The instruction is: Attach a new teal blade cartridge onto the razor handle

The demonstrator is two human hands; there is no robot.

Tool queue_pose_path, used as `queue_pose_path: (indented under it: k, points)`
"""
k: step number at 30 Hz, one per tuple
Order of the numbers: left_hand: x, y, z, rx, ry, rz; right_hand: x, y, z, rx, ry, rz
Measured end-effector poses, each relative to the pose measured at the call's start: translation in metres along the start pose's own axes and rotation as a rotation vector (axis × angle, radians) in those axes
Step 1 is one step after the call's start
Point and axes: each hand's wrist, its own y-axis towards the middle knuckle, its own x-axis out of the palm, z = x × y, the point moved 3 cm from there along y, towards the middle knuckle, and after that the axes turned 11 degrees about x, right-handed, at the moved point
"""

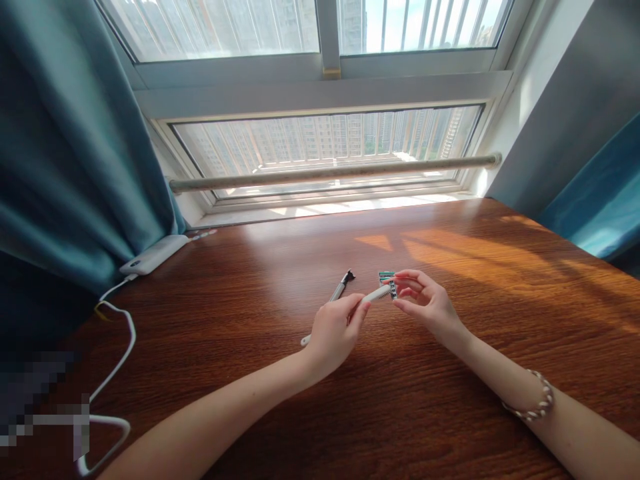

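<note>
Over the wooden table [450, 400], my left hand [334, 333] is closed round a white razor handle [375, 294] that points right. My right hand [425, 303] pinches a small green and white razor blade cartridge [388, 281] at the handle's tip, fingers curled round it. A second razor handle [340, 289], silver with a dark head, lies on the table just behind my left hand; a white end [305, 341] shows below that hand. On my right wrist is a beaded bracelet [537, 400].
A white power bank [153, 255] lies at the table's back left with a white cable [120, 360] looping toward the near left edge. Teal curtains [70, 147] hang left and right. A window with a rail [330, 172] runs along the back.
</note>
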Motion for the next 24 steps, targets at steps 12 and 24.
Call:
queue_pose_path:
  k: [12, 24]
  points:
    - [0.0021, -0.0004, -0.0014, -0.002, 0.023, -0.035, 0.0031, -0.0037, -0.0052, -0.007, 0.035, -0.028]
    - [0.0039, -0.0013, -0.0023, 0.007, 0.003, -0.047, 0.0036, -0.0038, -0.0034, 0.013, 0.064, -0.033]
